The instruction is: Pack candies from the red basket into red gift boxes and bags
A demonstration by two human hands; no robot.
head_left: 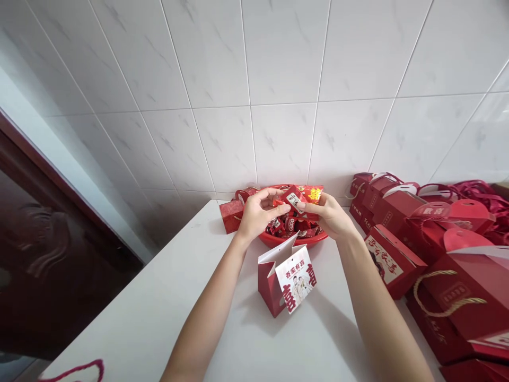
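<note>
My left hand [260,211] and my right hand [332,215] meet above a red plastic basin [274,242], both closed with thumbs pinching. Between them is a small red candy packet [295,199] with a white label, tilted, touched by both thumbs. A shiny red wrapper with gold lettering [314,194] shows behind it at my right fingers. Several red wrapped candies [292,225] lie in the basin. In front of it a red-and-white gift box [298,281] stands upright, its top open and its front printed with a couple.
Red gift boxes [449,281] with rope handles crowd the table's right side. A small red box [231,216] is left of the basin. Dark pink ribbons [477,199] lie far right, and a pink cord [89,366] at the front left. A tiled wall [278,132] stands behind.
</note>
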